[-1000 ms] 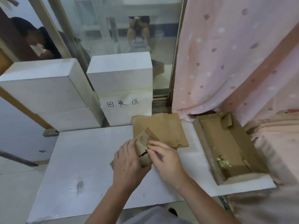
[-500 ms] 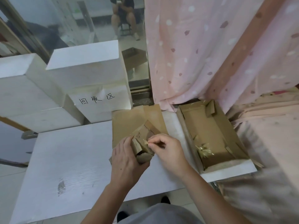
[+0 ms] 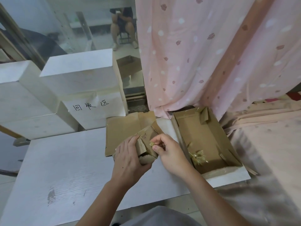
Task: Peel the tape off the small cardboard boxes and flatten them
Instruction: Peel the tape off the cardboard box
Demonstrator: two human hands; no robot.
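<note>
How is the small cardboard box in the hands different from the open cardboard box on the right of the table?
The small cardboard box is held up, gripped by the left hand, while the right hand pinches tape at it; the open cardboard box lies on the white table, untouched. The small one is partly collapsed; the open one keeps its walls upright. The open one is larger and holds crumpled tape. Both are brown cardboard.

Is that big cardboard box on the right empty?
No. The open box holds a crumpled wad of tape on its floor.
</note>
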